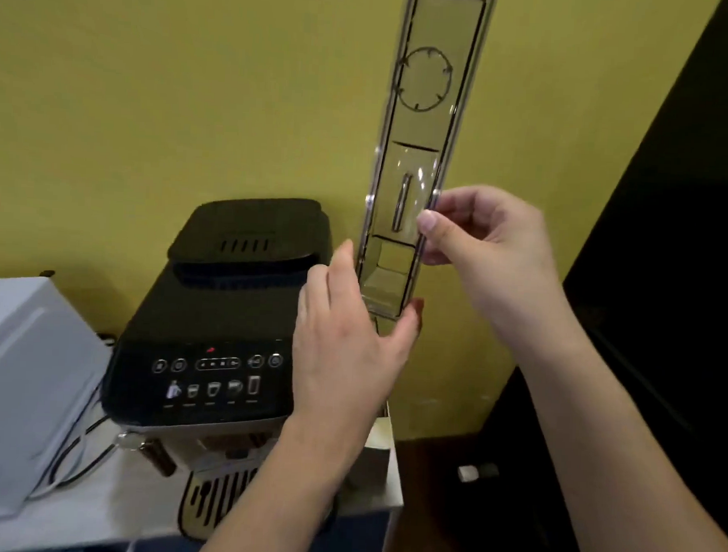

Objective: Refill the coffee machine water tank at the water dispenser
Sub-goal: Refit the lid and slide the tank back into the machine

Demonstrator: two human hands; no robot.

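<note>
A long, narrow, clear plastic tank lid (423, 124) stands nearly upright in the air against the yellow wall, right of the black coffee machine (223, 311). My right hand (485, 239) pinches its right edge between thumb and fingers. My left hand (351, 338) cups its lower end, thumb under the bottom edge. The water tank's body sits behind my left hand and is mostly hidden. No water dispenser is in view.
The coffee machine sits on a white counter (144, 487) with its drip tray (214, 503) at the front. A white appliance (20, 377) with cables stands to its left. A dark panel (668, 247) fills the right side, with dark floor below.
</note>
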